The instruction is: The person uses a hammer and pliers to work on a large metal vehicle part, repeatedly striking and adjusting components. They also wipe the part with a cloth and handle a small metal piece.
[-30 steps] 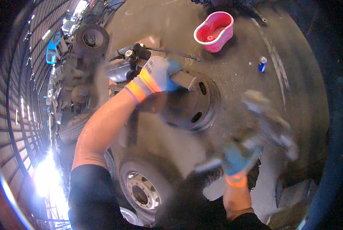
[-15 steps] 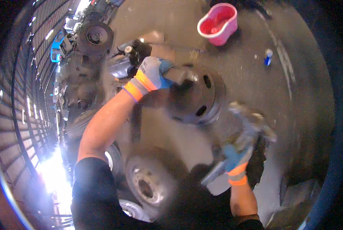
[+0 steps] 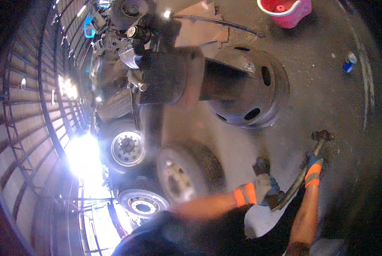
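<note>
My right hand [image 3: 314, 164] in a grey-and-blue work glove with an orange cuff is wrapped round the handle of a long-handled sledgehammer [image 3: 300, 179], just below its metal head. The head points forward, away from me. My left hand [image 3: 265, 187], gloved alike, is closed by the lower end of the handle; its fingers are partly hidden and blurred. Ahead of both hands a dark steel wheel rim [image 3: 259, 96] with oval holes sits on the floor. A dark block-like metal part [image 3: 225, 81] extends over its left side.
Truck tyres on wheels [image 3: 178, 179] stand at the left, with another white wheel [image 3: 128, 148] beyond. A vehicle chassis [image 3: 110, 64] lies far left. A red-and-white tub [image 3: 287, 13], a blue can [image 3: 348, 63] and a long bar [image 3: 225, 23] are farther ahead. A boot [image 3: 261, 165] shows near my left hand.
My left hand has left the wheel rim and come back toward my body, beside the hammer handle. The sledgehammer in my right hand has swung to the right. My view has shifted.
</note>
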`<state>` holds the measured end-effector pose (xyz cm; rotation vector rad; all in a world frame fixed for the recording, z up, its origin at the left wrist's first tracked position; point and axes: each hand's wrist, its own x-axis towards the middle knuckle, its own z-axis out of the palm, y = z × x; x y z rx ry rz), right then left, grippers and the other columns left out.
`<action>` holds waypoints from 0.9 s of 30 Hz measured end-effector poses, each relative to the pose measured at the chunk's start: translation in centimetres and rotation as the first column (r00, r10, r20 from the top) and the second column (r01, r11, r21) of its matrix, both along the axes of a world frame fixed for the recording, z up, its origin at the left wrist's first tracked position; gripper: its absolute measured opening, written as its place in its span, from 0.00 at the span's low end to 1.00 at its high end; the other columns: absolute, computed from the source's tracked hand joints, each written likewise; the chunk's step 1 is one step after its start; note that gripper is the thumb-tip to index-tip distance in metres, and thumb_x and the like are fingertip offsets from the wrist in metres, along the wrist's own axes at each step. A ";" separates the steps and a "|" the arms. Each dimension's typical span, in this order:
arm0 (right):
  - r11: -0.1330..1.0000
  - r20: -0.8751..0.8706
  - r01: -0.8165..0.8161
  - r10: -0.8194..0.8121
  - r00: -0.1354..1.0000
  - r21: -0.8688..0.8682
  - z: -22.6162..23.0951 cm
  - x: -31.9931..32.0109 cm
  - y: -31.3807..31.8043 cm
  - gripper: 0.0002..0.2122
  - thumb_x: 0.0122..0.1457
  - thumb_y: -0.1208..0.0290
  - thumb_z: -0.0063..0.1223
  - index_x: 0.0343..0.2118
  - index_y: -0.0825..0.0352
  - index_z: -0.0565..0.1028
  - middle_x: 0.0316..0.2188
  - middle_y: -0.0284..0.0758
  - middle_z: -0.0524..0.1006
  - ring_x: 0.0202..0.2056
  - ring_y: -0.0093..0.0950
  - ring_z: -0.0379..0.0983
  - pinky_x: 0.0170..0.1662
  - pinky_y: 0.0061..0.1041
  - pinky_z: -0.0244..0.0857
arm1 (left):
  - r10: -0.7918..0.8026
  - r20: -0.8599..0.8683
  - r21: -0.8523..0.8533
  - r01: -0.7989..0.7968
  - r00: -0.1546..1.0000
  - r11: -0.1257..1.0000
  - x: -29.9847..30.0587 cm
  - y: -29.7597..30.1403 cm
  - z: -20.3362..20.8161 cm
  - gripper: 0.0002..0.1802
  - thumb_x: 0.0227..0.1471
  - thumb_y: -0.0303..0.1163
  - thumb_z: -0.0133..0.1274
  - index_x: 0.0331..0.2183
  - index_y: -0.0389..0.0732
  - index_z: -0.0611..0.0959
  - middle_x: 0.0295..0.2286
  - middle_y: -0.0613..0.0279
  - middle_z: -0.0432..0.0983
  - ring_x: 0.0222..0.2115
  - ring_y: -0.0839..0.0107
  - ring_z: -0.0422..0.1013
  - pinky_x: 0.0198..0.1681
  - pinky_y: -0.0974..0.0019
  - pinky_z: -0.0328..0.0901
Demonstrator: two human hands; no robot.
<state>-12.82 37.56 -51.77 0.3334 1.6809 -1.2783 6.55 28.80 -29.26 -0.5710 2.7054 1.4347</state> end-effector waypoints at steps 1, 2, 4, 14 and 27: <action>0.986 -0.090 -0.147 0.153 0.984 0.073 -6.3 -0.5 0.6 0.14 0.57 0.67 0.42 0.44 0.69 0.66 0.37 0.39 0.66 0.35 0.33 0.63 0.36 0.28 0.59 | 0.055 0.085 0.016 -0.057 0.995 0.998 -0.8 0.7 -0.6 0.08 0.40 0.35 0.54 0.28 0.46 0.80 0.26 0.54 0.75 0.29 0.51 0.71 0.31 0.53 0.64; 0.944 -0.196 -0.277 0.311 0.930 0.182 -12.4 -1.5 1.3 0.15 0.59 0.66 0.40 0.46 0.70 0.66 0.41 0.41 0.66 0.40 0.34 0.63 0.40 0.28 0.59 | 0.073 0.166 0.071 -0.086 0.983 0.994 -1.2 1.7 -2.5 0.08 0.43 0.37 0.53 0.27 0.45 0.80 0.25 0.52 0.75 0.28 0.50 0.71 0.31 0.52 0.64; 0.767 -0.351 -0.466 0.625 0.697 0.441 -23.7 -4.1 2.5 0.18 0.63 0.65 0.35 0.50 0.72 0.66 0.49 0.44 0.66 0.48 0.37 0.64 0.48 0.29 0.58 | 0.107 0.307 0.134 -0.154 0.946 0.979 -0.9 5.0 -9.0 0.12 0.50 0.42 0.51 0.26 0.45 0.82 0.23 0.51 0.75 0.25 0.49 0.71 0.29 0.51 0.65; 0.020 0.047 -0.676 0.996 0.080 0.737 -5.7 -15.7 -15.3 0.19 0.62 0.68 0.38 0.55 0.69 0.66 0.56 0.44 0.67 0.57 0.40 0.63 0.59 0.34 0.57 | 0.333 0.633 0.024 -0.448 0.699 0.894 -4.1 -0.5 -20.7 0.10 0.50 0.31 0.49 0.33 0.38 0.81 0.36 0.43 0.76 0.38 0.48 0.73 0.40 0.52 0.68; 0.145 -0.420 -0.545 0.803 -0.422 0.826 -29.5 -25.2 -26.4 0.27 0.46 0.65 0.63 0.51 0.67 0.70 0.49 0.44 0.72 0.52 0.39 0.68 0.57 0.37 0.59 | 0.186 0.436 -0.310 -0.047 0.880 0.950 -10.3 -12.9 -44.8 0.10 0.46 0.29 0.50 0.30 0.37 0.83 0.30 0.49 0.79 0.33 0.54 0.77 0.35 0.55 0.71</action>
